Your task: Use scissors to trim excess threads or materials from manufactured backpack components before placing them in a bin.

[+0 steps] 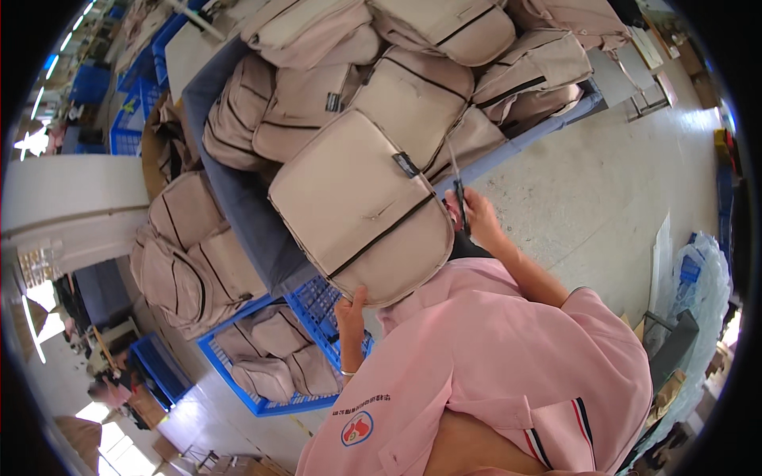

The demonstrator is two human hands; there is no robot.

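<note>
In front of me a beige backpack (349, 190) with a black zipper line and a small black label lies tilted, its far end against the heap of bags. My left hand (350, 317) grips its near left edge, thumb on top. At the backpack's right side my right hand (481, 220) holds scissors (461, 208) by their black handles. The slim blades point away from me, close to the bag's edge. Whether the blades touch the bag or a thread cannot be made out.
A large blue-grey fabric-sided bin (262, 230) holds several similar backpacks (417, 87). To the left, more bags (186, 214) are stacked, and a blue plastic crate (262, 408) holds others. Plastic-wrapped material (702, 293) stands at right beside the grey floor (587, 214).
</note>
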